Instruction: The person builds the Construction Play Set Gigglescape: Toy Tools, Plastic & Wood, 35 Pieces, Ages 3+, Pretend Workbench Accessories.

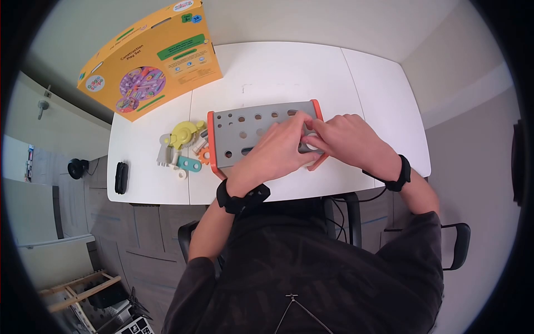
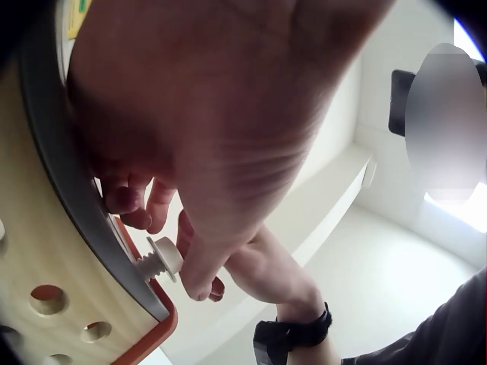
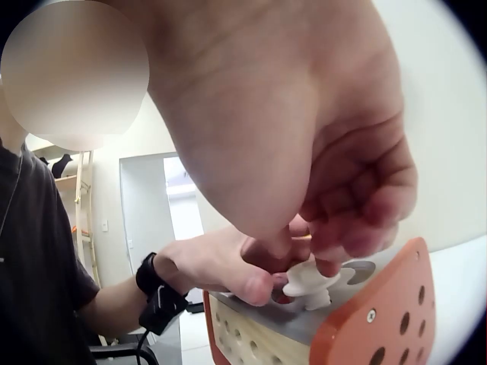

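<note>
A toy workbench (image 1: 256,127) with a grey, hole-studded top and orange end panels stands on the table. At its right end, a white wide-headed toy screw (image 3: 307,280) sits in the grey top; its ribbed shank shows beside the panel in the left wrist view. My right hand (image 1: 351,139) comes over the screw from the right, fingers bent, and pinches its head. Alongside, my left hand (image 1: 281,146) lies over the grey top. Its thumb (image 2: 199,283) reaches out close to the screw head, and the other fingers hang loosely curved above the panel.
Left of the workbench lie loose toy parts: a yellow piece (image 1: 183,134), a teal strip (image 1: 189,163), an orange gear (image 1: 204,156) and a grey piece (image 1: 164,149). A yellow box (image 1: 183,69) stands at the back left, and a black case (image 1: 121,177) lies near the left edge.
</note>
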`<state>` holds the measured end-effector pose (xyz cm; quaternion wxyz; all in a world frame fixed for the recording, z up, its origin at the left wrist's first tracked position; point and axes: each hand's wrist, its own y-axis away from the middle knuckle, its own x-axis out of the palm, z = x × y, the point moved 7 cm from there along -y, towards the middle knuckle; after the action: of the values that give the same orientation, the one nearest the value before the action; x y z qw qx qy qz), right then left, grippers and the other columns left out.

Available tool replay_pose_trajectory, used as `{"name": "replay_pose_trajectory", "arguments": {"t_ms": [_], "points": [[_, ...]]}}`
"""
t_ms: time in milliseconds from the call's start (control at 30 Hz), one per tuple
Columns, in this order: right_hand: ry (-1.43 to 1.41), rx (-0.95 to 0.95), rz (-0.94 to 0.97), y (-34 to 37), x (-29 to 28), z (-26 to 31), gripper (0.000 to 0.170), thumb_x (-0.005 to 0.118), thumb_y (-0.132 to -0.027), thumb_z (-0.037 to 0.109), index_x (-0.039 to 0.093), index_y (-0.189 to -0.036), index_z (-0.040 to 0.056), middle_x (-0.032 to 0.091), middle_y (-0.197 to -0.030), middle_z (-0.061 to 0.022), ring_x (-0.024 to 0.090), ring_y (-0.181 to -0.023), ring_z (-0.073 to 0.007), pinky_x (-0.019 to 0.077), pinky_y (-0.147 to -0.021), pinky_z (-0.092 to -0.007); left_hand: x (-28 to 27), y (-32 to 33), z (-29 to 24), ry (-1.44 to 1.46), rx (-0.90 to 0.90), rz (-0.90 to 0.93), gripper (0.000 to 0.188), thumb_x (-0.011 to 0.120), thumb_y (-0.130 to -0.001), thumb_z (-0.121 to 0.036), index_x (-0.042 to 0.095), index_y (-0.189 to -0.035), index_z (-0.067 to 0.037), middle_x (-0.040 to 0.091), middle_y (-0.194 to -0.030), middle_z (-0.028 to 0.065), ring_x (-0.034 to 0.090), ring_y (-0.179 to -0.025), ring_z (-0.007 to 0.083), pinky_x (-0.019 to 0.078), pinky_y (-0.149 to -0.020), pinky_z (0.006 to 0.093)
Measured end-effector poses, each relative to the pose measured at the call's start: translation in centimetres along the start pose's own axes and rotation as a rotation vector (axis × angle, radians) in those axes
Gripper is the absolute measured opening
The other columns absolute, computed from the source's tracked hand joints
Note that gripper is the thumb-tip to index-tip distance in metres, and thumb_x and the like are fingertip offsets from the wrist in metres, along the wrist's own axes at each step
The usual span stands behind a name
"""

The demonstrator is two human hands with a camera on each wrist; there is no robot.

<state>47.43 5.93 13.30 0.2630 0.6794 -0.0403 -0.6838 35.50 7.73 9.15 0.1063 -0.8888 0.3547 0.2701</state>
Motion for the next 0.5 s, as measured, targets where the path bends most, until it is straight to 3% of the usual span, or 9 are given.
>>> {"name": "replay_pose_trajectory", "arguments": {"t_ms": [33, 133, 233, 333, 433, 500], "points": [[0.046, 0.036, 0.031, 0.0, 0.1, -0.1, 0.029, 0.068, -0.105, 0.035, 0.063, -0.112, 0.0063, 0.073, -0.093, -0.0154, 0.072, -0.086, -0.0375, 0.0563, -0.073, -0.0443, 0.1, -0.1, 0.1, 0.001, 0.003, -0.006, 0.046, 0.08, -0.096, -0.019, 0.054, -0.13, -0.002, 0.067, -0.103, 0.0151, 0.065, -0.094, 0.0334, 0.0532, -0.086, 0.0429], [-0.189, -0.146, -0.26, 1.4, -1.1, 0.0, 0.026, 0.07, -0.104, 0.029, 0.063, -0.114, 0.0058, 0.073, -0.097, -0.0149, 0.072, -0.088, -0.0376, 0.0567, -0.074, -0.0455, 0.2, -0.4, 0.7, 0.001, -0.011, -0.021, 0.039, 0.08, -0.096, -0.02, 0.059, -0.123, -0.001, 0.068, -0.105, 0.0155, 0.066, -0.095, 0.0338, 0.0533, -0.087, 0.0431], [-0.266, -0.488, -0.366, 1.7, -0.7, 0.3, 0.023, 0.073, -0.101, 0.021, 0.063, -0.114, 0.0052, 0.072, -0.101, -0.014, 0.072, -0.089, -0.0382, 0.0569, -0.076, -0.0477, 0.0, -0.3, 0.8, 0.011, -0.02, -0.001, 0.036, 0.08, -0.095, -0.02, 0.062, -0.119, 0.0, 0.067, -0.105, 0.0151, 0.066, -0.095, 0.0329, 0.0537, -0.088, 0.0425], [-0.272, -0.482, -0.291, 1.2, -0.2, 0.3, 0.023, 0.074, -0.098, 0.015, 0.062, -0.114, 0.0039, 0.072, -0.104, -0.0133, 0.072, -0.091, -0.0384, 0.057, -0.077, -0.0492, 0.0, -0.5, 1.4, 0.05, 0.041, 0.02, 0.037, 0.081, -0.094, -0.02, 0.062, -0.119, 0.0, 0.067, -0.106, 0.015, 0.066, -0.095, 0.0325, 0.0541, -0.088, 0.0421], [-0.305, -0.287, -0.215, 0.8, -0.3, 0.2, 0.023, 0.073, -0.099, 0.017, 0.062, -0.113, 0.0032, 0.072, -0.104, -0.0138, 0.073, -0.09, -0.0377, 0.0571, -0.077, -0.0485, -0.4, -0.2, 0.5, 0.032, 0.041, -0.009, 0.038, 0.082, -0.094, -0.021, 0.063, -0.118, 0.001, 0.067, -0.107, 0.0152, 0.066, -0.096, 0.0326, 0.0541, -0.088, 0.0422], [-0.079, -0.065, -0.068, -0.1, 0.4, 0.4, 0.023, 0.073, -0.1, 0.018, 0.062, -0.113, 0.0026, 0.072, -0.104, -0.014, 0.073, -0.09, -0.0372, 0.0572, -0.077, -0.0481, -0.2, -0.2, 0.0, -0.013, 0.011, -0.019, 0.038, 0.082, -0.093, -0.021, 0.064, -0.117, 0.002, 0.068, -0.108, 0.0154, 0.066, -0.096, 0.033, 0.054, -0.089, 0.0424]]}}
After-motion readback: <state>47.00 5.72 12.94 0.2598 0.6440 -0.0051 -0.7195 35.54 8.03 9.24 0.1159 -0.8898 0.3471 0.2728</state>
